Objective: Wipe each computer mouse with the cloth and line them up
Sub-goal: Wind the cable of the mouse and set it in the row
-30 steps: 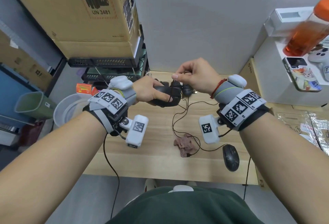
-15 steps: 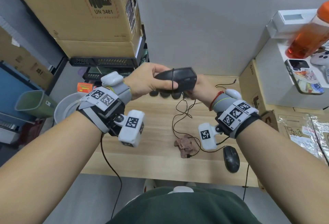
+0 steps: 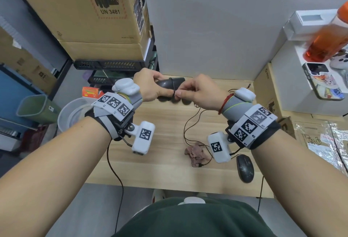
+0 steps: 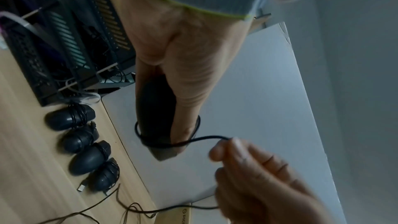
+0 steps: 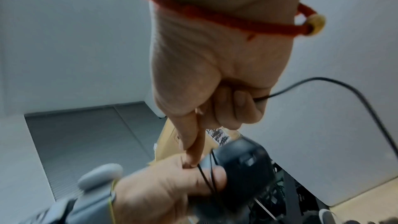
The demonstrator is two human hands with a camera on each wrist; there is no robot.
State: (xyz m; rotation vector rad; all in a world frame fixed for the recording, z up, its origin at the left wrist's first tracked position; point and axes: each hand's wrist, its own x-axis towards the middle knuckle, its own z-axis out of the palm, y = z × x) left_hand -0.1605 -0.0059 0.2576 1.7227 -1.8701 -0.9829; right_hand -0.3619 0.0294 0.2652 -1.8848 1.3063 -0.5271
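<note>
The left hand (image 3: 150,88) has a closed grip round a black mouse (image 3: 169,84) held in the air above the far edge of the worktop (image 3: 160,165), thumb along its side, while the right hand (image 3: 197,93) pinches the mouse's thin cable (image 4: 206,138) between thumb and forefinger. A turn or two of cable already loops the mouse body and crosses the left thumb, as the right wrist view shows. The first risk, in my judgement, is that the loop traps the thumb, so the coil springs slack when the thumb pulls free. The loose cable trails down over the worktop and across the crumpled pinkish cloth (image 3: 195,153); pulling more slack could drag the cloth, or snag near the lone mouse (image 3: 244,168) by the near edge. Four mice (image 4: 84,147) with wound cables sit side by side just below the held one, so a careless set-down could knock that row crooked.
</note>
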